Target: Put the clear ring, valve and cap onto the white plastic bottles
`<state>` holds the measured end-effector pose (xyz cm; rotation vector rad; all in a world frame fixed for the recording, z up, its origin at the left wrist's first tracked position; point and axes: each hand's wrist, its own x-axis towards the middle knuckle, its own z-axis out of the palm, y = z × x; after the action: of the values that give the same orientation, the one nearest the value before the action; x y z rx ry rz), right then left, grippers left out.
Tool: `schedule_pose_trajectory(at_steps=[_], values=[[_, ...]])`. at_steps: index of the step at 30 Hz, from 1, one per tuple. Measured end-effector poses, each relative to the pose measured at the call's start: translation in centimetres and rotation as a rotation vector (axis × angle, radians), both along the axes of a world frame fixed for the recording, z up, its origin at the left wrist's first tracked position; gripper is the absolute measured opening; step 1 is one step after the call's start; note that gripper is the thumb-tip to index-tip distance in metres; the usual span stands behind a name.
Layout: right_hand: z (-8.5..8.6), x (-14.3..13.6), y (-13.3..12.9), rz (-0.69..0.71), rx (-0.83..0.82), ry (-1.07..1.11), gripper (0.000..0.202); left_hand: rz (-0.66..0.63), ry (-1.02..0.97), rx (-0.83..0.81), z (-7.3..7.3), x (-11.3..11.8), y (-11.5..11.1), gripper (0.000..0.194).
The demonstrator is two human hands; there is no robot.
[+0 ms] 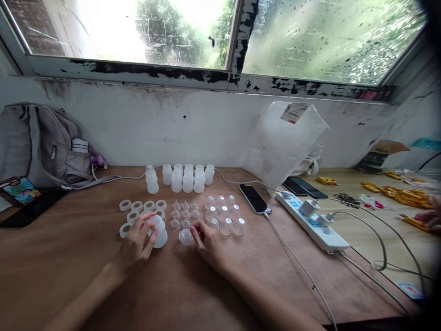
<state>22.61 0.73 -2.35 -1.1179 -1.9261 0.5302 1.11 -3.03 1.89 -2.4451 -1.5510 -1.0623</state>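
Note:
My left hand is closed around the upper part of a small frosted plastic bottle standing on the table. My right hand has its thumb and fingers pinched at the right edge of a clear screw ring with a nipple in it. White screw rings lie in rows beyond my left hand, some partly hidden by it. Clear nipples stand in rows in the middle. Transparent caps and small white discs are laid out beyond my right hand.
Several frosted bottles stand near the wall. A phone with a cable and a power strip lie to the right. Another person's hand is at the far right by yellow parts. A backpack sits left.

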Motion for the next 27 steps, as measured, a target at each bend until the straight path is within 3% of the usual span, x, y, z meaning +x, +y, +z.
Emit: schedule_pose_trajectory(at_steps=[3,7,11,16,22,27], values=[[-0.1,0.0,0.2,-0.004,0.018,-0.001,0.019,-0.028,-0.054,0.026,-0.9,0.0,0.3,0.007],[-0.1,0.0,0.2,0.019,0.026,-0.026,0.018,-0.032,-0.258,0.034,-2.5,0.4,0.7,0.039],[-0.2,0.0,0.1,0.034,0.020,-0.088,0.015,-0.005,-0.462,-0.181,-3.4,0.6,0.8,0.062],[-0.3,0.0,0.0,0.030,0.028,-0.102,0.010,0.012,-0.402,-0.431,-2.4,0.6,0.8,0.045],[0.3,0.6,0.2,-0.072,0.007,0.204,0.010,-0.119,-0.225,-0.267,-1.2,1.6,1.3,0.042],[0.6,1.0,0.1,0.004,-0.059,0.334,0.012,-0.111,-0.322,-0.367,-1.4,2.5,1.2,0.044]])
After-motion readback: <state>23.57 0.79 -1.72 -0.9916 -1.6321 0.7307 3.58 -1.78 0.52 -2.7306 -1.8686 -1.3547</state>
